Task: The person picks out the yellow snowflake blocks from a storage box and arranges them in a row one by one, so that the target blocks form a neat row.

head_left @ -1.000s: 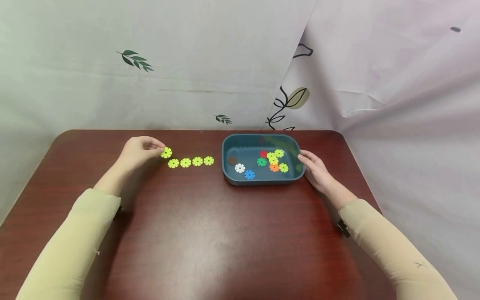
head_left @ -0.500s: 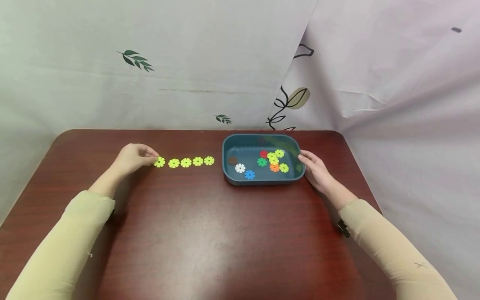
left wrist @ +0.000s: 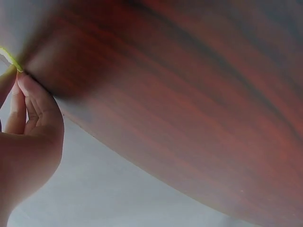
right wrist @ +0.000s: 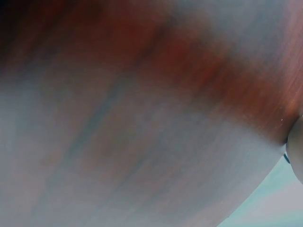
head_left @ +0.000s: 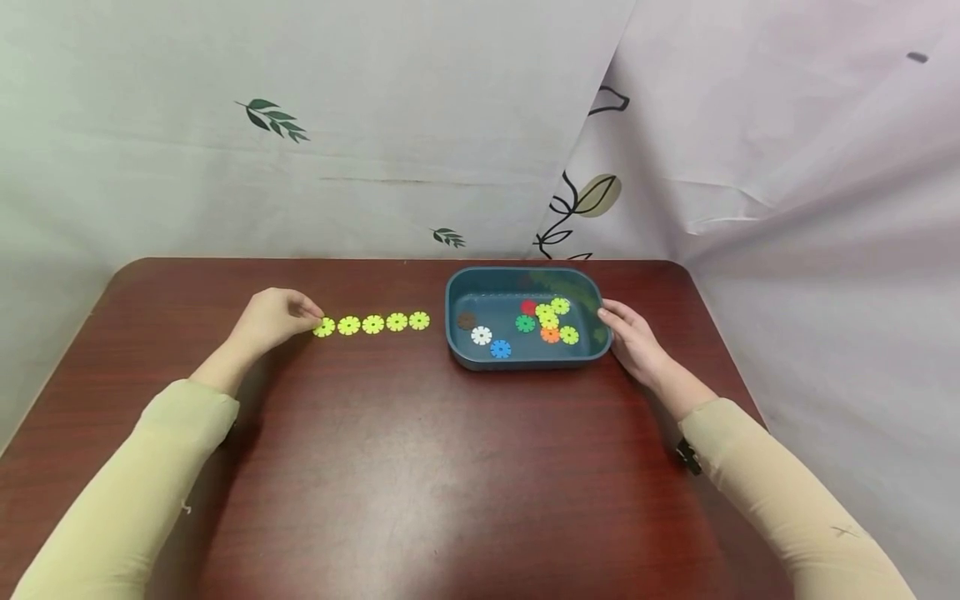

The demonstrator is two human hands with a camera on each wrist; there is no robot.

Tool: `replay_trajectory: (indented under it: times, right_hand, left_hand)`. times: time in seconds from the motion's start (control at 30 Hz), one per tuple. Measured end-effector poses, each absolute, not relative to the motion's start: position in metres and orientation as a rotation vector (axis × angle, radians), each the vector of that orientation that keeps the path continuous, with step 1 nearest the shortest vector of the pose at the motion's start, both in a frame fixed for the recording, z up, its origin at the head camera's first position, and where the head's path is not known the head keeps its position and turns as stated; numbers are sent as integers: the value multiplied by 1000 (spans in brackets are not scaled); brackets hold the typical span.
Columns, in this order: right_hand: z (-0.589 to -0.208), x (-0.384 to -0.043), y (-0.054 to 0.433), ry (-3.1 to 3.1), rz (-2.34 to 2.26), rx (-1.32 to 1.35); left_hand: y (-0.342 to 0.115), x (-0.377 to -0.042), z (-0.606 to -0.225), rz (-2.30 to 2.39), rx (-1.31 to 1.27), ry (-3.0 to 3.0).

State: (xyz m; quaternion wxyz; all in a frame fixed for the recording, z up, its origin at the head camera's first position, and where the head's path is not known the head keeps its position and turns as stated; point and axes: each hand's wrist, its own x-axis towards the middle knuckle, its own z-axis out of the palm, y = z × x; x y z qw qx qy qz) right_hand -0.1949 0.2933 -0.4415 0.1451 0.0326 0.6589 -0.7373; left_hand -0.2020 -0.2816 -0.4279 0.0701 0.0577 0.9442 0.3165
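Note:
At the left end of a straight row on the table, my left hand (head_left: pixel 272 323) pinches a yellow-green notched plastic disc (head_left: pixel 324 328) between thumb and fingertips. The left wrist view shows that disc (left wrist: pixel 12 60) edge-on at the fingertips. Several matching yellow-green discs (head_left: pixel 372 324) lie flat to its right, evenly spaced. Over on the right, my right hand (head_left: pixel 636 346) holds the right end of a dark blue-grey plastic tub (head_left: pixel 525 364), fingertips at its rim. Only a sliver of the right hand (right wrist: pixel 296 153) shows in the right wrist view.
Inside the tub lie loose discs: white (head_left: pixel 482 336), blue (head_left: pixel 500 349), brown (head_left: pixel 467 321), green (head_left: pixel 525 323), red (head_left: pixel 528 307), orange (head_left: pixel 551 335) and several yellow-green ones. The reddish-brown table (head_left: pixel 465 467) ends at a patterned cloth backdrop (head_left: pixel 375 125).
My left hand has brought its disc from above the row's left end down and left, then slightly right into line with the others. The right hand and tub have stayed put.

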Motion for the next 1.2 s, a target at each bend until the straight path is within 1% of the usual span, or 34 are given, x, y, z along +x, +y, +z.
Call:
replay_trajectory:
  times: [0.9, 1.2]
  right_hand:
    - [-442, -194, 293, 1906, -2122, 92]
    - [-441, -195, 292, 1908, -2120, 92]
  left_hand:
    - [-286, -208, -434, 956, 158, 2803]
    - [-285, -212, -428, 1010, 134, 2799]
